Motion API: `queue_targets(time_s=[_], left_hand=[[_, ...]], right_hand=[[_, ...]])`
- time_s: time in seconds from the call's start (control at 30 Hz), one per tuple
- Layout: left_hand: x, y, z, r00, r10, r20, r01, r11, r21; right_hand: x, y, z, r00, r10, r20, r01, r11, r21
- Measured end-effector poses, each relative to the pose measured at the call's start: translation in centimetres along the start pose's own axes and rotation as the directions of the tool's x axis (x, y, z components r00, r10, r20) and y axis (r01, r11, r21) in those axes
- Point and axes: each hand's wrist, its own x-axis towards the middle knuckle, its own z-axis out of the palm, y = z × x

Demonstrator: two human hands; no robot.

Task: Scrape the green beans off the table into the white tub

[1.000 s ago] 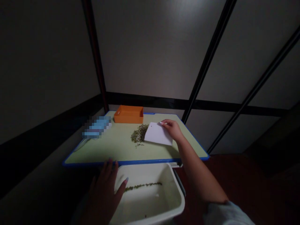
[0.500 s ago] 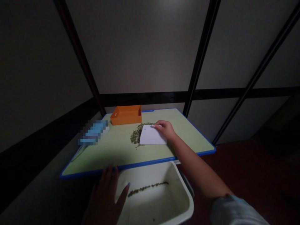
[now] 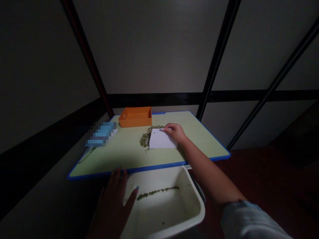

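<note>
My right hand point(image 3: 174, 132) pinches the top edge of a white dough scraper point(image 3: 161, 140) with a small hole in one corner. The scraper's lower edge rests on the pale yellow tabletop, and it covers part of a spread heap of small greenish-brown grains point(image 3: 145, 138). My left hand point(image 3: 114, 199) is over the left rim of a white plastic tub point(image 3: 159, 176), thumb inside and fingers outside. A thin line of similar grains point(image 3: 158, 191) lies inside the tub, just below the table's front edge.
An orange open box point(image 3: 136, 121) sits at the back left of the table point(image 3: 199, 141), which has a blue edge. A blurred blue object point(image 3: 101, 134) with a white cord is on the left. Dark-framed wall panels point(image 3: 154, 49) stand close behind.
My right hand has moved the scraper a little left over the grains and lowered it flatter to the table. My left hand has stayed at the tub's rim. The camera view has shifted slightly.
</note>
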Motion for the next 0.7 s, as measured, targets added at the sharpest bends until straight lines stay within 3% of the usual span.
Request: queue_targets(time_s=[0.23,0.53,0.7], left_hand=[[0.09,-0.17,0.2,0.999,0.026,-0.031,-0.026,0.999,-0.026],[0.0,-0.27,0.06,1.0,0.016,0.006,-0.016,1.0,0.017],[0.06,-0.51,0.51,0.998,0.041,-0.041,-0.04,0.999,0.029]], right_hand=[[0.03,0.18,0.0,0.999,-0.034,0.011,0.034,0.999,-0.007],[0.09,0.43,0.22,0.999,-0.038,0.034,0.037,0.999,0.035],[0.13,0.34,0.09,1.0,-0.031,-0.003,0.031,0.998,0.047]])
